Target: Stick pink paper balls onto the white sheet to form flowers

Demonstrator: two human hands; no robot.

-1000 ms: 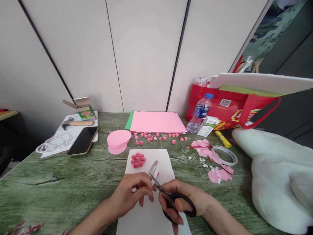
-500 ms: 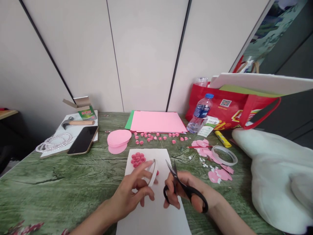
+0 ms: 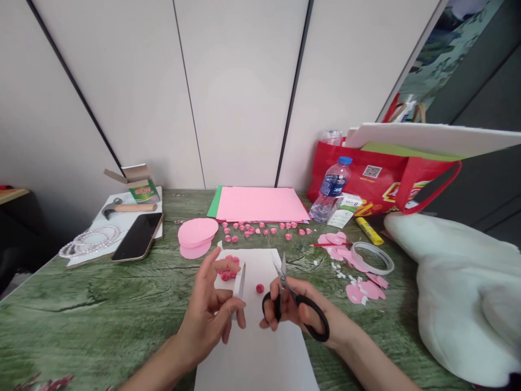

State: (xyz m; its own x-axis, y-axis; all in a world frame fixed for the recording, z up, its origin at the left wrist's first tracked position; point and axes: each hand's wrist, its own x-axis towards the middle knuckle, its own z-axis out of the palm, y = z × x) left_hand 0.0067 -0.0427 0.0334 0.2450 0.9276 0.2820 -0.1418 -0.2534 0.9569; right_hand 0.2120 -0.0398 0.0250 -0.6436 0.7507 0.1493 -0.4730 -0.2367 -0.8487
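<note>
My left hand (image 3: 214, 304) pinches a strip of white tape (image 3: 239, 283) between thumb and fingers, and a small white piece sticks up by the index fingertip. In my right hand (image 3: 297, 307) are black-handled scissors (image 3: 284, 274), blades slightly apart and pointing away from me. Both hands hover over a white sheet (image 3: 260, 353). One rolled pink paper rose (image 3: 260, 288) lies alone on it between the hands. Behind my left fingers sits a cluster of pink roses (image 3: 228, 276), partly hidden.
Small rolled roses (image 3: 266, 231) lie in a row before pink paper (image 3: 262, 203). Pink ovals (image 3: 197, 232) rest to the left, near a phone (image 3: 138, 236) and hammer (image 3: 134, 207). A tape roll (image 3: 372, 258), paper scraps (image 3: 358, 291), glue stick (image 3: 369, 231) and bottle (image 3: 331, 187) stand right.
My left hand has moved left with the tape strip, uncovering the single rose. The scissors have shifted slightly left and up, their blades now closer together.
</note>
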